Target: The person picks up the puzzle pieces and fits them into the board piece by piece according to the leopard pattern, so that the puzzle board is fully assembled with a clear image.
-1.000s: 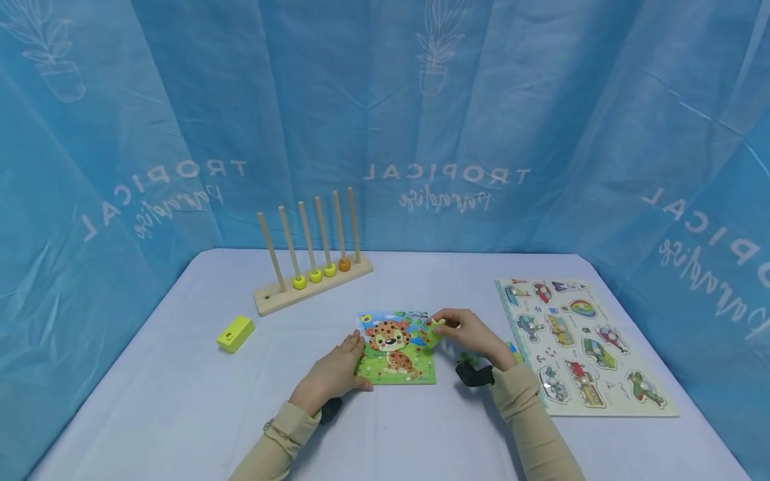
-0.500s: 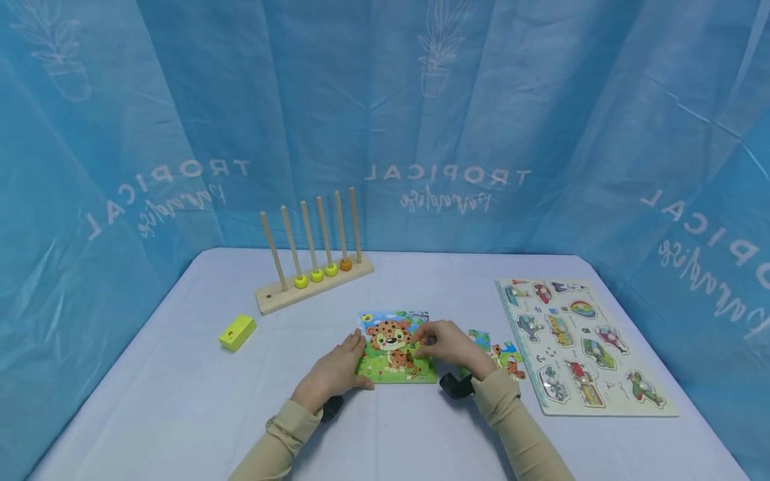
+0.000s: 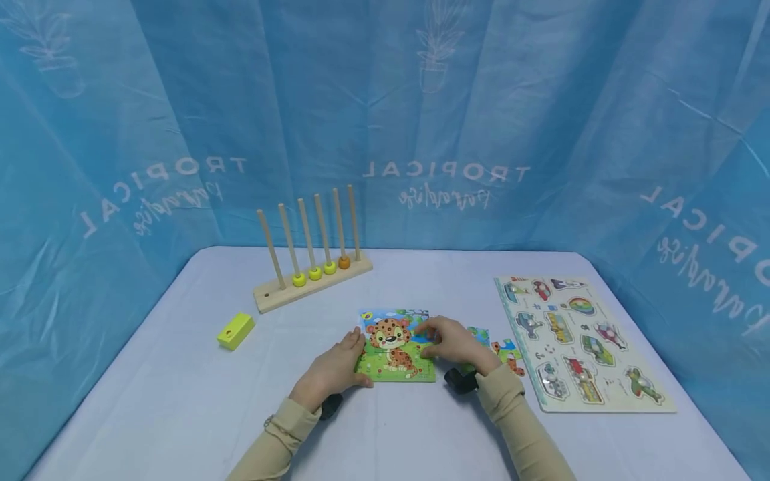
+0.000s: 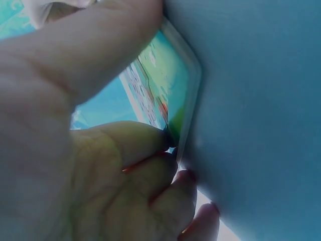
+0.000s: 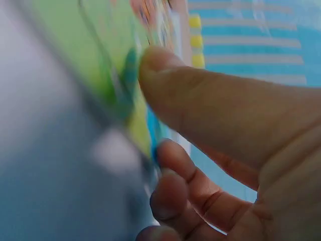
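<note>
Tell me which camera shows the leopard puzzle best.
The head view, because nearly the whole leopard puzzle shows, face included. The left wrist view shows just one corner area; the right wrist view, a blurred part.

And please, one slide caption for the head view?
Left hand and right hand at a leopard puzzle, loose pieces nearby.

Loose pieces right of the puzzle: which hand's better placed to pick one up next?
Likely the right hand: it's at the puzzle's right side, nearest the loose pieces. The left hand is across, at the left edge.
</note>
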A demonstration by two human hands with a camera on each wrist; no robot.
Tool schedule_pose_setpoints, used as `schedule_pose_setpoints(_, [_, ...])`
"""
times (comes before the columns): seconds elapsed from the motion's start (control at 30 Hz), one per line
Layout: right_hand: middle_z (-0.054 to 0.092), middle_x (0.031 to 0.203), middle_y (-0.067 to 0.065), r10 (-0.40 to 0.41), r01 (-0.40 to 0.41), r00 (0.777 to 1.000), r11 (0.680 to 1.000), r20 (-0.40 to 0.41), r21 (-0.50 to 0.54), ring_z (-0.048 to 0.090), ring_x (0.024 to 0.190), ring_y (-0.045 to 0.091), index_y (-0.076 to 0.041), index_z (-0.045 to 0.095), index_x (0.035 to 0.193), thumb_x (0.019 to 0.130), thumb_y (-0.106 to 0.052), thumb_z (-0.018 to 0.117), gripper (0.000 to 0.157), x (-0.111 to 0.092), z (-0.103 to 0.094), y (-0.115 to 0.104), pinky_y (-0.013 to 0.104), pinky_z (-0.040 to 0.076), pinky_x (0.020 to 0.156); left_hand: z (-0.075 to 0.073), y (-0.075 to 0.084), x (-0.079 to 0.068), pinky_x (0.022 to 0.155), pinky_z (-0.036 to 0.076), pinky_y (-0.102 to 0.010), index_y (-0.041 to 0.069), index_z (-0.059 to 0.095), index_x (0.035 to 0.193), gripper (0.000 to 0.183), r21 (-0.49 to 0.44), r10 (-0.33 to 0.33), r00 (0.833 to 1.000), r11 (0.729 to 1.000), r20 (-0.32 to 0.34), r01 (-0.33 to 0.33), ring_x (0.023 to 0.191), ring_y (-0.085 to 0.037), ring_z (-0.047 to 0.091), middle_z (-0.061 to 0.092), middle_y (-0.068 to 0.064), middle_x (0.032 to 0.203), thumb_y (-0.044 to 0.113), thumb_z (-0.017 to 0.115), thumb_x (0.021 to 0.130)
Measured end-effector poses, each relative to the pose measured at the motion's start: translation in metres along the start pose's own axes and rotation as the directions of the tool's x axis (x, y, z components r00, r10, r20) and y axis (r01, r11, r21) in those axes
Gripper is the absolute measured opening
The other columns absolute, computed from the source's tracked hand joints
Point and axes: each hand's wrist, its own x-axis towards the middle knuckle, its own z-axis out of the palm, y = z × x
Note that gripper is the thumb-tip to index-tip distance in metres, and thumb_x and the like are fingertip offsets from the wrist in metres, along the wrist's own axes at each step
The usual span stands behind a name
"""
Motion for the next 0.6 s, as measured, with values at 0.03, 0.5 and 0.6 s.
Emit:
schedule_pose_setpoints(0.03, [0.059,0.104,0.012,0.005,-0.005,1.000,1.000,-0.025,-0.002,0.053,0.084,0.020,-0.006,0.064,0.120,0.086,-0.012,0.073,0.036,-0.003,-0.006,0.004,0.035,0.049,0.068,0.000,0.000,0.000,0.118,0.033,-0.050,-0.007,0.034,0.147,0.092,0.002,0.000,1.000,1.000,-0.001,0.000,0.145,-0.038,0.028,0.025,-0.024,0.157,0.037,0.078,0.079])
schedule_pose_setpoints(0.5, [0.059,0.113,0.024,0.203,-0.206,0.976,0.978,-0.076,-0.028,0.058,0.097,0.033,0.004,0.059,0.123,0.078,-0.002,0.076,0.049,-0.043,-0.060,0.045,0.043,0.054,0.078,0.003,-0.001,-0.001,0.118,0.032,-0.051,-0.008,0.033,0.147,0.093,-0.015,-0.005,1.000,1.000,0.000,0.005,0.145,-0.039,0.027,0.023,-0.025,0.157,0.036,0.077,0.078])
schedule_pose_setpoints(0.6, [0.061,0.112,0.023,0.255,-0.256,0.964,0.967,-0.074,-0.007,0.059,0.096,0.032,0.002,0.061,0.119,0.079,-0.003,0.076,0.043,-0.040,-0.060,0.044,0.042,0.055,0.075,0.003,-0.001,0.000,0.118,0.031,-0.051,-0.008,0.032,0.147,0.093,-0.020,-0.001,1.000,1.000,-0.004,0.001,0.145,-0.039,0.027,0.023,-0.025,0.158,0.035,0.078,0.078])
